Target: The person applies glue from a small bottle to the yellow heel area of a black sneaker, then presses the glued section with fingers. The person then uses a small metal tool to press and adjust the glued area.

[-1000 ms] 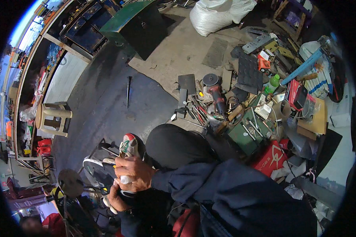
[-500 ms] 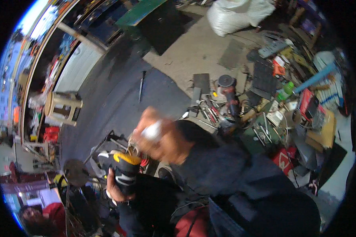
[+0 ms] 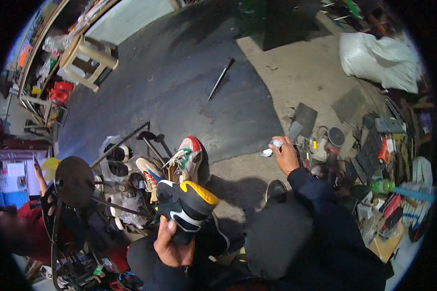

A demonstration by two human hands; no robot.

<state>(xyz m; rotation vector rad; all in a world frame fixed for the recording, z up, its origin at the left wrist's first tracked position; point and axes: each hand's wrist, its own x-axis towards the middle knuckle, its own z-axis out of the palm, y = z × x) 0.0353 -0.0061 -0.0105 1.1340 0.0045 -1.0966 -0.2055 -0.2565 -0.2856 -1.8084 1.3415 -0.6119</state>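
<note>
In my left hand [image 3: 174, 246], thumb on its side, is a black sneaker [image 3: 184, 206] with white stripes and a yellow patch at one end. The shoe is held up over my lap. Out to the right, apart from the shoe, my right hand [image 3: 287, 157] pinches a crumpled white wad [image 3: 272, 148], cloth or paper, I cannot tell which. Just beyond the black sneaker stand a red, white and green sneaker [image 3: 186, 157] and a beige and red sneaker [image 3: 151, 173].
A metal stand with a round plate [image 3: 75, 182] rises at my left, shoes in plastic bags beside it. A person in red [image 3: 34, 233] sits beyond. Tools and an angle grinder [image 3: 335, 138] lie right. A metal rod [image 3: 221, 80] and a stool [image 3: 87, 60] are farther off.
My right hand has moved from near the sneaker out to the right, still holding the white wad. My left hand keeps its hold on the sneaker. The view has turned.
</note>
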